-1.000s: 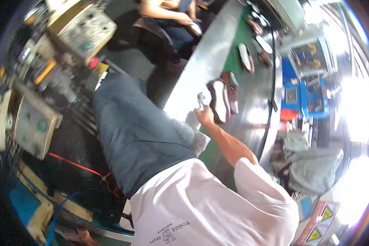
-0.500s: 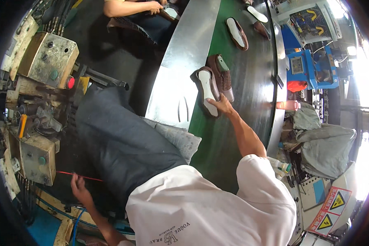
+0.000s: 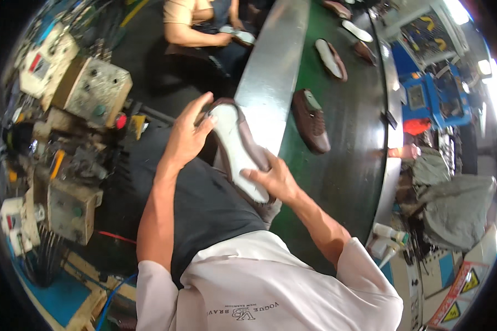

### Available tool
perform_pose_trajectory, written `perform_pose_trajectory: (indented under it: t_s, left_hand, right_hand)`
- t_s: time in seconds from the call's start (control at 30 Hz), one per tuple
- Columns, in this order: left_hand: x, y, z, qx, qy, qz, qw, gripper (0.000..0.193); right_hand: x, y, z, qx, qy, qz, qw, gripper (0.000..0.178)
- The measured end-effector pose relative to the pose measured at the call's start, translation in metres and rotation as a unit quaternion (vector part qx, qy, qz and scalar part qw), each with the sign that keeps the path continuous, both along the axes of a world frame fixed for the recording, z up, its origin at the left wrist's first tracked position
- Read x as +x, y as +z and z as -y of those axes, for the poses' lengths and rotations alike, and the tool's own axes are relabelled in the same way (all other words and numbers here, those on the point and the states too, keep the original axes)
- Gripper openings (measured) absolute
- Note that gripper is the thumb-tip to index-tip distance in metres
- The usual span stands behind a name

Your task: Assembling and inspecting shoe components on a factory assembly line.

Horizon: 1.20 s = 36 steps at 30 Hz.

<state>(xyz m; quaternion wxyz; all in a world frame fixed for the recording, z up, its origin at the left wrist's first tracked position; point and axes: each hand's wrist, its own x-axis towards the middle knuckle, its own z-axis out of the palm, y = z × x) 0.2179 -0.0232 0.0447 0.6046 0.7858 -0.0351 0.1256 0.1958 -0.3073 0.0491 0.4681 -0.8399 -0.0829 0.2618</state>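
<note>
I hold a brown shoe upside down over my lap, its white sole facing up. My left hand grips the toe end at the upper left. My right hand holds the heel end at the lower right, fingers lying on the sole. Another brown shoe lies on the green conveyor belt just to the right of my hands. Further up the belt rest a shoe with a white sole and several more shoes.
A metal rail runs along the belt's left side. Another person sits further up, handling a shoe. Grey machines and control boxes stand to my left. Blue equipment, grey cloth and bottles sit to the right.
My right hand lifted the white-soled shoe off the belt and brought it over my lap. My left hand came up from low at my left and took hold of its toe end.
</note>
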Motion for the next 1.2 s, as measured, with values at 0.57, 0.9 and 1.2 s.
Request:
perform_pose_trajectory:
  t_s: [0.57,0.9,1.2]
  left_hand:
    - [-0.203,-0.016,-0.086,-0.210,0.262,-0.131,0.933,0.039]
    - [-0.181,-0.034,-0.069,-0.214,0.271,-0.115,0.932,0.044]
    - [-0.165,-0.073,-0.032,-0.581,0.145,-0.093,0.796,0.075]
  right_hand:
    - [-0.053,-0.012,-0.223,0.094,0.255,0.090,0.958,0.064]
    - [-0.056,-0.024,-0.216,0.084,0.210,0.115,0.967,0.063]
    - [-0.025,-0.060,-0.178,0.278,0.114,-0.203,0.932,0.073]
